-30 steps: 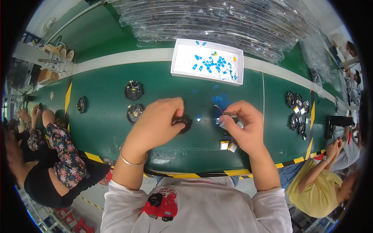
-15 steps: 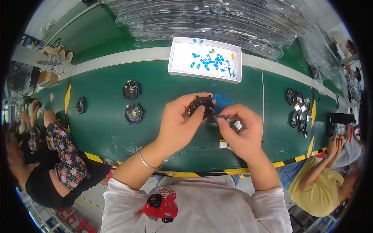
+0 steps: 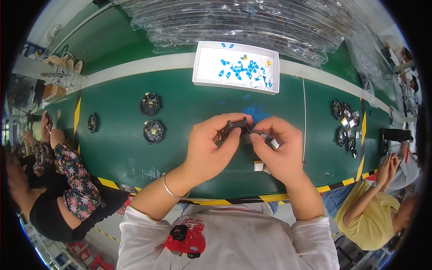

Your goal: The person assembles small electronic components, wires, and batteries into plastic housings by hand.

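My left hand (image 3: 208, 143) is closed round a black plastic housing (image 3: 238, 125), thumb on its near side. The housing is tilted and partly hidden by the fingers. Close to its right edge, my right hand (image 3: 283, 150) pinches a small dark circuit board (image 3: 263, 133) between thumb and fingers. A small silver-white block (image 3: 274, 144) shows beneath those fingers; whether it is fixed to the board I cannot tell. By the heel of my right hand lies a silver and yellow battery-like block (image 3: 258, 165), partly covered.
A white box (image 3: 236, 85) of small blue pieces stands beyond my hands. Round black housings with circuitry (image 3: 154, 131) sit at left; several more (image 3: 342, 136) are grouped at right. Clear plastic trays (image 3: 243, 22) are stacked at the back. Co-workers sit on both sides.
The housing has tipped so that its edge faces up more. My right hand has shifted slightly left, and the board in it has turned a little.
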`<state>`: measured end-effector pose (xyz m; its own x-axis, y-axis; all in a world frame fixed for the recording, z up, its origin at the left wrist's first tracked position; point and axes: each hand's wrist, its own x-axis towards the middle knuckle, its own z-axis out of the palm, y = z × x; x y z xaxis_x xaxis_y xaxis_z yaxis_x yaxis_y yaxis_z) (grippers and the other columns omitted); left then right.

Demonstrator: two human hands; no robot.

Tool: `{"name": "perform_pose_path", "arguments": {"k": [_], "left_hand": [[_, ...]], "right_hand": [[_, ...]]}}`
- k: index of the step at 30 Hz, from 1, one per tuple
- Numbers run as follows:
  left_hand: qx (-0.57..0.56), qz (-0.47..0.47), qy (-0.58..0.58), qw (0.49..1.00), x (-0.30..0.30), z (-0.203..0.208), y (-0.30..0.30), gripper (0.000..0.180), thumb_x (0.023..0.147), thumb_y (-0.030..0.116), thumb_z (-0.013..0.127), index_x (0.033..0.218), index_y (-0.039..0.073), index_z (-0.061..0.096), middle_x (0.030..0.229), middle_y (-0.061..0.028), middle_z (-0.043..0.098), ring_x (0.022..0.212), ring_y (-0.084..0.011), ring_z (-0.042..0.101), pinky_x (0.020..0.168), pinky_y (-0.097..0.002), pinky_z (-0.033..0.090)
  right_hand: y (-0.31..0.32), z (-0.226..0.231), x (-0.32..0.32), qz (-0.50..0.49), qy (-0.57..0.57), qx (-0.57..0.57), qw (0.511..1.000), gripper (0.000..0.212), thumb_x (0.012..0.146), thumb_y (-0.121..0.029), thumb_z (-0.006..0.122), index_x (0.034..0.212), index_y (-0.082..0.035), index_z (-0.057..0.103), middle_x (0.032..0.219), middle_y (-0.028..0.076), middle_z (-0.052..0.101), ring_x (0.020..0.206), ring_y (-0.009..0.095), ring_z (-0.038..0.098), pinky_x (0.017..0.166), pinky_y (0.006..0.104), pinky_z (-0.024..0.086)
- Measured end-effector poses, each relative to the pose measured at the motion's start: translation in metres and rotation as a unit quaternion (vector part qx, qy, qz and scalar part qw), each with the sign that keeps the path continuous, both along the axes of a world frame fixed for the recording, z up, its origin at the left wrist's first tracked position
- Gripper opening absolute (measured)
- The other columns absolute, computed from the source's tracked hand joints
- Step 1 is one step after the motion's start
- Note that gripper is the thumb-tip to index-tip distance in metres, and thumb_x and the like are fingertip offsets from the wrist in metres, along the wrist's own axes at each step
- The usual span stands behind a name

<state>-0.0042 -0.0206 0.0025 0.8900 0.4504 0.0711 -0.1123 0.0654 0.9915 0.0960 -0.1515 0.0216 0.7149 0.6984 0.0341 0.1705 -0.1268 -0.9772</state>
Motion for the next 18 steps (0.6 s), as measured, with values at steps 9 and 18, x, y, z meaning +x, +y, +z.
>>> {"name": "perform_pose_path", "arguments": {"k": [9,18], "left_hand": [[0.016,0.025,-0.014,0.999,0.001,-0.002,-0.004,0.023,0.086,-0.006,0.055,0.108,-0.003,0.06,0.102,-0.0117,0.068,0.088,-0.0114,0.065,0.075,-0.0225,0.052],[-0.071,0.017,0.027,0.997,-0.001,0.006,0.003,0.014,0.088,-0.001,0.056,0.1,-0.003,0.063,0.09,-0.0083,0.068,0.079,-0.0094,0.063,0.068,-0.0215,0.051]], "right_hand": [[-0.001,0.003,0.0,0.028,0.08,-0.006,0.996,0.009,0.08,0.004,0.063,0.088,0.002,0.061,0.083,0.002,0.062,0.079,0.008,0.058,0.072,0.0222,0.047],[0.001,0.004,-0.003,0.045,0.094,0.031,0.994,0.011,0.081,0.005,0.062,0.091,0.0,0.06,0.086,0.002,0.059,0.083,0.008,0.058,0.073,0.0225,0.047]]}}
